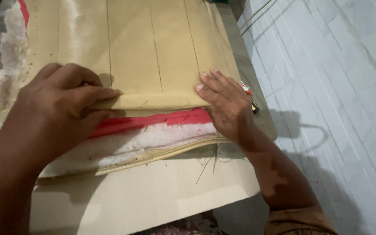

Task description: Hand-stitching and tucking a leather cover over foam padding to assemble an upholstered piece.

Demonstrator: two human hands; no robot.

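Observation:
A tan sheet of fabric (153, 52) with drawn parallel lines lies on top of a stack. Under it show a red layer (153, 122) and white fluffy padding (153, 137). My left hand (62, 104) pinches the near folded edge of the tan fabric, fingers curled around it. Flat on the same edge at the right rests my right hand (225, 102), fingers together and pressing down.
The stack lies on a larger tan board or sheet (153, 200). A small multicoloured object (249, 93) peeks out beside my right hand. White padding (9, 56) spills out at the left. A white tiled floor (336, 87) fills the right side.

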